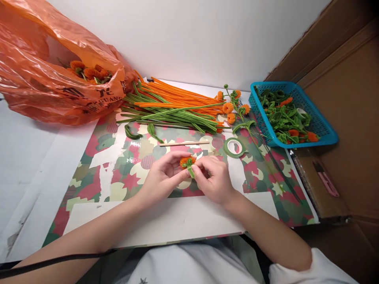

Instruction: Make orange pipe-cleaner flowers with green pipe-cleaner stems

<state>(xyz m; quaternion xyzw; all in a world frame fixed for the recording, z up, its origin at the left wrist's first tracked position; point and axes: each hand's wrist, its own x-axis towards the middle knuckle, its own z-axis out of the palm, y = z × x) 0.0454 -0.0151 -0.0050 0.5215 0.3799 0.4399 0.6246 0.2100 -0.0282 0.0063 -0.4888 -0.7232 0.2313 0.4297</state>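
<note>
My left hand [164,175] and my right hand [213,178] meet over the patterned board [118,169]. Together they pinch a small orange pipe-cleaner ball [186,160] with a green pipe-cleaner piece [190,170] wrapped at its base. The left fingers hold the orange ball from the left, while the right fingertips grip the green piece. Just beyond the hands lie a thin wooden stick [183,143] and a roll of green tape [234,148].
A pile of orange and green pipe cleaners [174,106] lies at the back. Finished orange blooms on a green stem [233,108] lie beside a blue basket [325,132] of green and orange pieces. An orange plastic bag [44,83] sits left. Cardboard [349,118] and a pink cutter [327,182] are right.
</note>
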